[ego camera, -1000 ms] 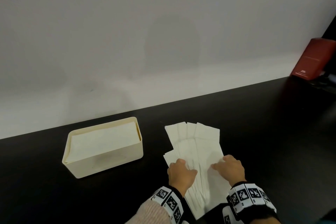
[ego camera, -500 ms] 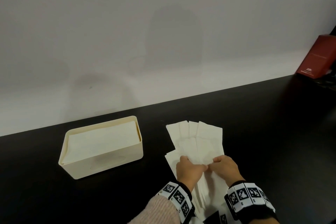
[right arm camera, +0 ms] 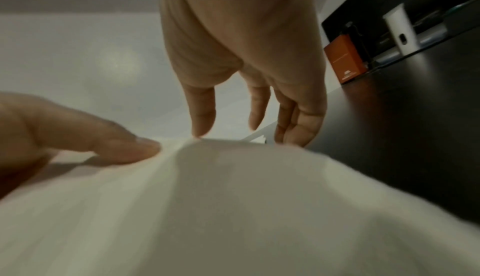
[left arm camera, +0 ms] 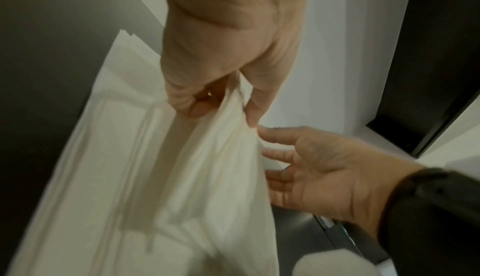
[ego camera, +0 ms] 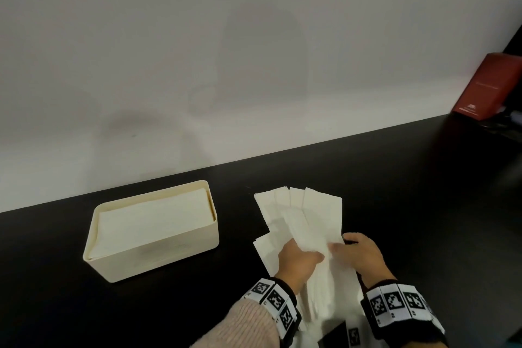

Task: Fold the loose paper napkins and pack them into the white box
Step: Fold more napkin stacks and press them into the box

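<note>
- A fan of loose napkins (ego camera: 306, 223) is spread on the black table (ego camera: 423, 206), just to the right of the white box (ego camera: 158, 251).
- The box is seen open-topped, already filled near the rim with a flat stack of folded napkins (ego camera: 152, 220).
- One napkin from the fan, on the side away from the box, is pinched and lifted by the left hand (ego camera: 296, 261), thumb and curled fingers closed on its edge.
- The right hand (ego camera: 358, 256) is held just right of that napkin, its fingers (left arm camera: 275, 153) spread, relaxed and touching the paper.
- A red box (ego camera: 485, 87) is glimpsed far to the right of the white box, against the wall.
</note>
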Demonstrator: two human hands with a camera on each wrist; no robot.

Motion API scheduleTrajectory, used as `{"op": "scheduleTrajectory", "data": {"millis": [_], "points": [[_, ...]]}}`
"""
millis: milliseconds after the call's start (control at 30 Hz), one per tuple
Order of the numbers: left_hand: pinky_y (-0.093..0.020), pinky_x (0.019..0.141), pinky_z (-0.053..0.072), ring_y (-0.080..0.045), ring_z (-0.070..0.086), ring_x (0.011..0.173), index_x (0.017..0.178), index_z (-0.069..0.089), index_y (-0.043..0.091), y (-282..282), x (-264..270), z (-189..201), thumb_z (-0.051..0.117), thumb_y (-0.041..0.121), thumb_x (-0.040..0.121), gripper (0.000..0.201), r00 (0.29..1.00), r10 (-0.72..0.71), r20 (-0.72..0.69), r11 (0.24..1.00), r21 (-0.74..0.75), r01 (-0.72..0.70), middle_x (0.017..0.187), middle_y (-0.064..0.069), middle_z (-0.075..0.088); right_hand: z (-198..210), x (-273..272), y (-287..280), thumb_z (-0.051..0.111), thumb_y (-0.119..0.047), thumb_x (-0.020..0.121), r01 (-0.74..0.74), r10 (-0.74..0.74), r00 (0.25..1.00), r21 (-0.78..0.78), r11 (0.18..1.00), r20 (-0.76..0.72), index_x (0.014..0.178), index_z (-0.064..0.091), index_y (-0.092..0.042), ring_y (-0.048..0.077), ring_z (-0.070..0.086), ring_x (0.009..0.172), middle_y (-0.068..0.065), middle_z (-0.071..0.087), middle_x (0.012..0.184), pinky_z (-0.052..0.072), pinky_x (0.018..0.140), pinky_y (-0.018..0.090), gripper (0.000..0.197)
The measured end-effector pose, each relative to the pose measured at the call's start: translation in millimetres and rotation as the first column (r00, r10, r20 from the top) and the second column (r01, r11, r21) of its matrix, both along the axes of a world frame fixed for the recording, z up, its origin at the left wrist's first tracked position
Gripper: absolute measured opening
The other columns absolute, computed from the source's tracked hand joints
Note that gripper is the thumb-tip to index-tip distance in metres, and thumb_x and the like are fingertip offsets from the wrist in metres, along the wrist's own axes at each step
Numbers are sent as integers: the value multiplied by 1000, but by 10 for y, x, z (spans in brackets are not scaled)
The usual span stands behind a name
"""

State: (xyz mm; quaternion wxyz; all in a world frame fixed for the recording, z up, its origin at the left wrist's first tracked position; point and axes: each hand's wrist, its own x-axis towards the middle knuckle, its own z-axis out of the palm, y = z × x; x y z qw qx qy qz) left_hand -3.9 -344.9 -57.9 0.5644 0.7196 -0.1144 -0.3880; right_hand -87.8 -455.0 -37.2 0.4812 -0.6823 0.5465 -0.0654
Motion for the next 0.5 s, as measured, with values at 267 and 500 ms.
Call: {"op": "scheduleTrajectory", "data": {"millis": [267,500], "points": [[-44,95,52,-22,65,106,126,50,13,175,270,232,82,23,57,76,987,-28,-158,968,-252,-13,115,-4,67,292,73,139,59,-39,89,-1,-99,941,293,956,324,110,63,-7,30,68,92,13,71,100,53,86,45,38],[-43,93,52,-19,62,105,129,32,12,483,471,481,74,47,71,80,973,172,-154,943,-261,-208,117,-3,60,645,449,686,40,-49,95,-252,221,901,36,967,372,124,49,-22,14,54,112,-7,58,120,39,106,40,41]]}}
